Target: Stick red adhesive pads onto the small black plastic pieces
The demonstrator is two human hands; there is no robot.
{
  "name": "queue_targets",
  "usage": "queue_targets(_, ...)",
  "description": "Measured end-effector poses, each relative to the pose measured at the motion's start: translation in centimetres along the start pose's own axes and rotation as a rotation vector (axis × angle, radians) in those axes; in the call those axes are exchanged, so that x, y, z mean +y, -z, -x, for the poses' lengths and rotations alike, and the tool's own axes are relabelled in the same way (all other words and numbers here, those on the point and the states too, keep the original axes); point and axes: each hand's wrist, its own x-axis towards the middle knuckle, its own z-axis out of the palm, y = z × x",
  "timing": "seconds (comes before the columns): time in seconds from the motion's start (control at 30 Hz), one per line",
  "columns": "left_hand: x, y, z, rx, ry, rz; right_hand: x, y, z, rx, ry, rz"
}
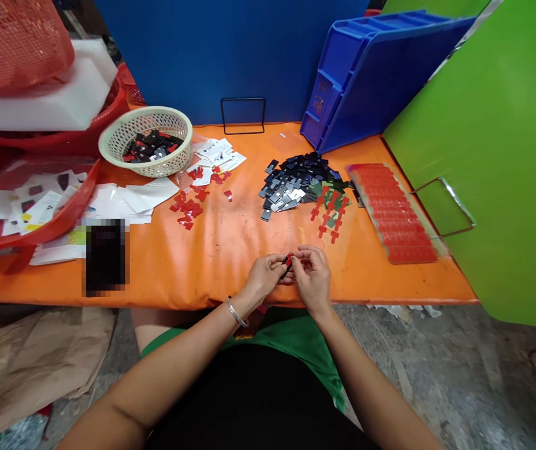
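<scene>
Evidently both hands are occupied: the left hand [265,275] pinches a small black piece [285,274] with a red piece [289,260] against it, while the right hand [313,278] grips the same pair from the other side, near the front edge of the bench [230,250]. For good work, the left fingertips should probably keep the black part steady, letting the right thumb line up the red one squarely and press evenly; whether it sits flat is too small to tell.
</scene>
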Motion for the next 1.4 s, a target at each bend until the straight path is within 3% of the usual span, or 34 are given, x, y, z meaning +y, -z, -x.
queue_targets(0.5, -0.4, 0.2, -0.1, -0.014, -0.039, -0.018, -0.1, 0.0, -0.6, -0.022, -0.091, -0.031)
queue_targets(0.63, -0.7, 0.2, -0.2, -0.014, -0.043, -0.003, -0.2, -0.2, -0.4, 0.002, -0.160, -0.062)
queue_targets(0.77, -0.6, 0.1, 0.1, -0.017, -0.056, -0.010, -0.4, -0.2, -0.5, 0.029, -0.289, -0.238)
queue_targets(0.9, -0.4, 0.1, 0.2, -0.014, -0.056, -0.008, -0.3, 0.0, -1.1, -0.063, -0.409, -0.365)
queue_targets(1.17, -0.5, 0.2, 0.8, -0.027, -0.033, 0.011, -0.4, 0.6, -1.9, -0.202, -0.510, -0.332)
queue_targets(1.23, 0.5, 0.9, 0.7, -0.022, -0.013, 0.037, -0.4, 0.6, -1.9, -0.190, -0.543, -0.339)
queue_targets(1.3, 2.9, 2.2, 0.2, 0.044, -0.057, 0.057, -0.2, 0.5, -1.9, -0.150, -0.586, -0.405)
queue_targets(1.4, 9.5, 5.6, -0.9, 0.251, -0.297, 0.049, 0.0, 0.4, -1.8, -0.131, -0.612, -0.483)
